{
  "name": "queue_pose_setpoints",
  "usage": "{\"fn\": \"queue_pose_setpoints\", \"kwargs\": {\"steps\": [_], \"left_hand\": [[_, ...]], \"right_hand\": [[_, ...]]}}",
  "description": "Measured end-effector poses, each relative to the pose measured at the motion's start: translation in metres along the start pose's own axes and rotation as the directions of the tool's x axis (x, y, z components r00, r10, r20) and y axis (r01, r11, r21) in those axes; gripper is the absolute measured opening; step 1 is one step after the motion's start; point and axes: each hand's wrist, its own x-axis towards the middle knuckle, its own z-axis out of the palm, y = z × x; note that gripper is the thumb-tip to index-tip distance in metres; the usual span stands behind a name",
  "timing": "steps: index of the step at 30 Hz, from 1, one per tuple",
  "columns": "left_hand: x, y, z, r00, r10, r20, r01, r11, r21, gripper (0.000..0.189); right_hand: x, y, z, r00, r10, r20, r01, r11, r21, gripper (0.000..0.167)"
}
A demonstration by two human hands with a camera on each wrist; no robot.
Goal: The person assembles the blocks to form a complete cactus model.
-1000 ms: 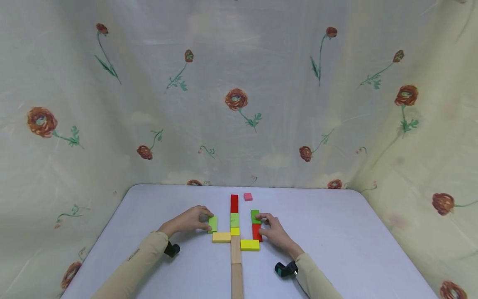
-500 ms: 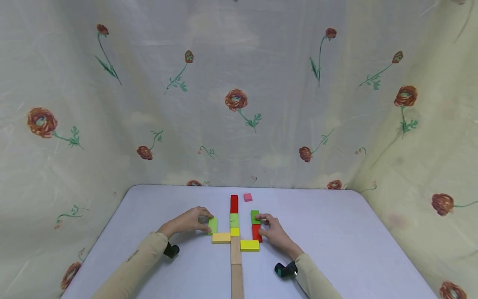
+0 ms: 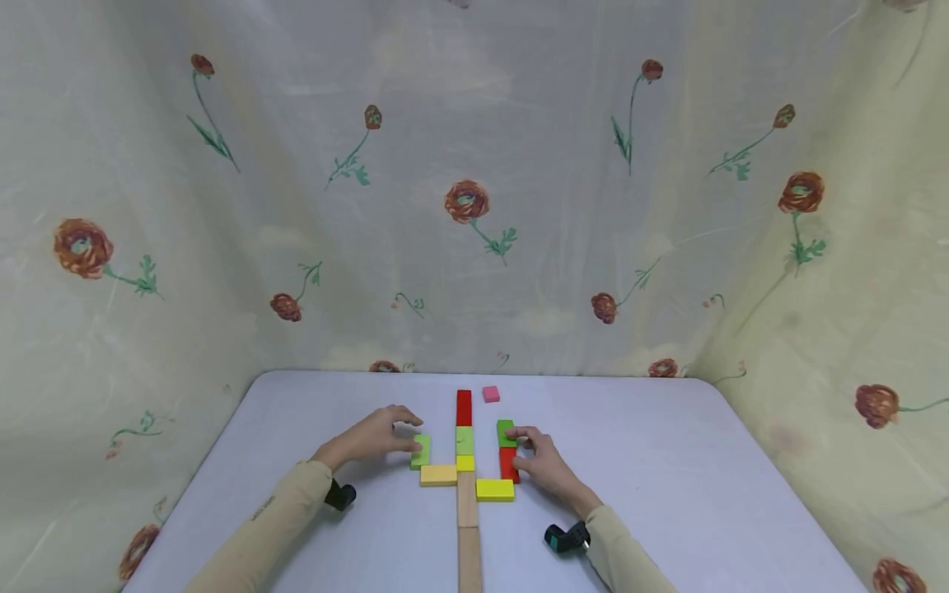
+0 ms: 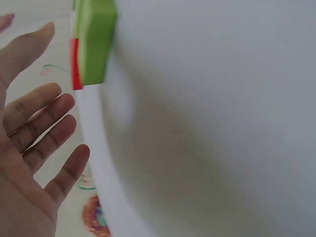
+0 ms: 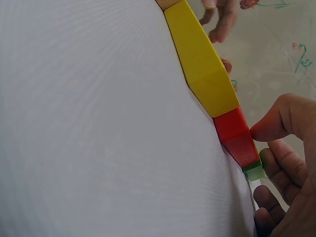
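Note:
A light green block [image 3: 422, 458] stands at the left end of a pale yellow block [image 3: 438, 475]. My left hand [image 3: 374, 436] is beside it with fingers spread; the left wrist view shows a gap between them and the light green block [image 4: 96, 47]. On the other side, a red block [image 3: 508, 464] and a darker green block [image 3: 506, 430] line up beyond a bright yellow block [image 3: 494, 491]. My right hand [image 3: 546, 463] has its thumb touching the red block [image 5: 237, 137], while its index fingertip lies at the green block's edge. Its fingers are loosely bent.
Down the middle runs a column: natural wood blocks [image 3: 468, 498], a small yellow block [image 3: 465, 463], a light green block [image 3: 464, 441] and a red block [image 3: 464, 408]. A pink block [image 3: 491, 394] lies apart behind, on the white table [image 3: 652, 461]. Flowered cloth [image 3: 549, 206] hangs around.
My left index finger and thumb have let go of the light green block, the index lifting up and away. The block slid slightly nearer the pale yellow one. My right hand stays put.

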Motion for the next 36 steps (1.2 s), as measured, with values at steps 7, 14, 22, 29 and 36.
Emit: {"fn": "queue_pose_setpoints", "kwargs": {"steps": [7,14,22,29,36], "left_hand": [[0.017,0.018,-0.013,0.996,0.057,-0.074,-0.060,0.997,-0.046,0.049],[0.041,0.037,-0.018,0.991,0.099,-0.093,-0.104,0.993,-0.050,0.053],[0.072,0.062,-0.018,0.991,0.089,-0.097,-0.094,0.995,-0.045,0.046],[0.103,0.080,-0.010,0.991,0.101,-0.086,-0.102,0.995,-0.005,0.044],[0.127,0.089,0.008,0.994,0.085,-0.062,-0.080,0.994,0.075,0.039]], "right_hand": [[0.000,0.002,0.000,1.000,-0.013,-0.003,0.013,1.000,-0.006,0.042],[-0.001,0.003,0.000,1.000,-0.004,-0.002,0.004,1.000,-0.007,0.042],[-0.002,0.002,-0.001,1.000,-0.001,-0.004,0.001,1.000,-0.011,0.043],[-0.003,0.002,-0.003,1.000,-0.012,0.013,0.012,1.000,0.002,0.042],[-0.001,0.004,-0.003,1.000,-0.027,0.009,0.027,1.000,-0.016,0.043]]}}
